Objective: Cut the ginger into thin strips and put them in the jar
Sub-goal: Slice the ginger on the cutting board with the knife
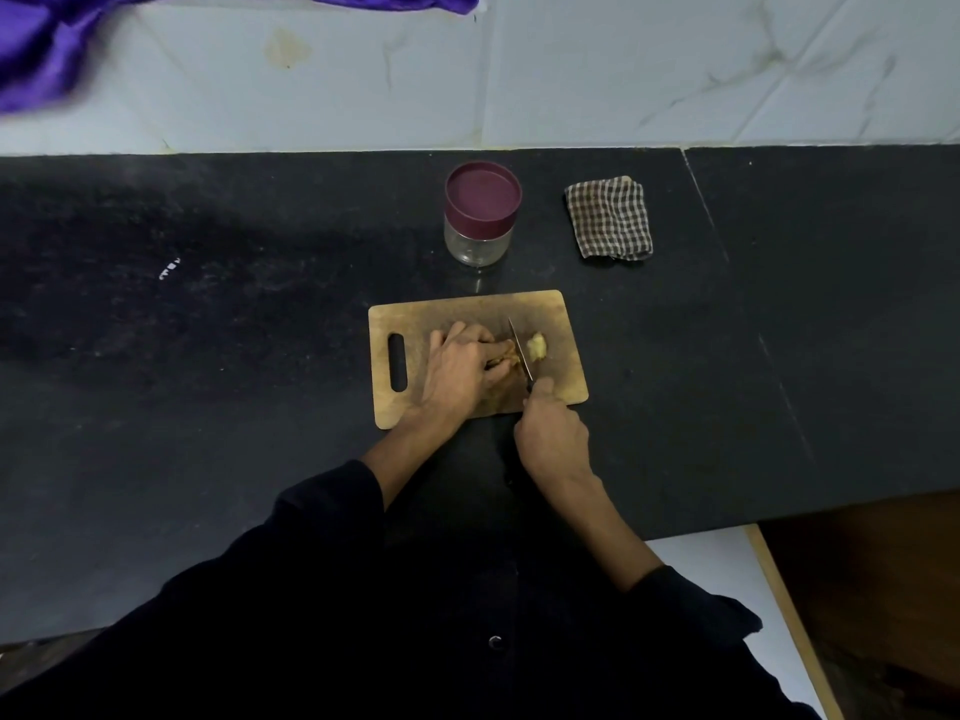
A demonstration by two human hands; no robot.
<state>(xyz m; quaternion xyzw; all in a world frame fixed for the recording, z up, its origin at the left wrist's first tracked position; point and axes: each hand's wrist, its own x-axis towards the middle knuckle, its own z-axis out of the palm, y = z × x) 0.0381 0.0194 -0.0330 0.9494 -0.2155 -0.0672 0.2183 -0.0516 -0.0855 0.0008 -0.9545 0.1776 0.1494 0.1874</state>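
Two hands are at work on the board (561,314): your left hand (460,368) pins the ginger (511,358) under curled fingers, your right hand (550,433) is wrapped round the knife (520,350) handle, blade down between the held root and one cut piece (536,348). You're in the first slicing, no strips yet by the look of it. Next, finer cuts with fingertips tucked back from the edge. Behind the board, the jar (482,215) keeps its lid (483,192) on, so open it before filling; a cloth (609,218) lies beside it on the worktop (208,330).
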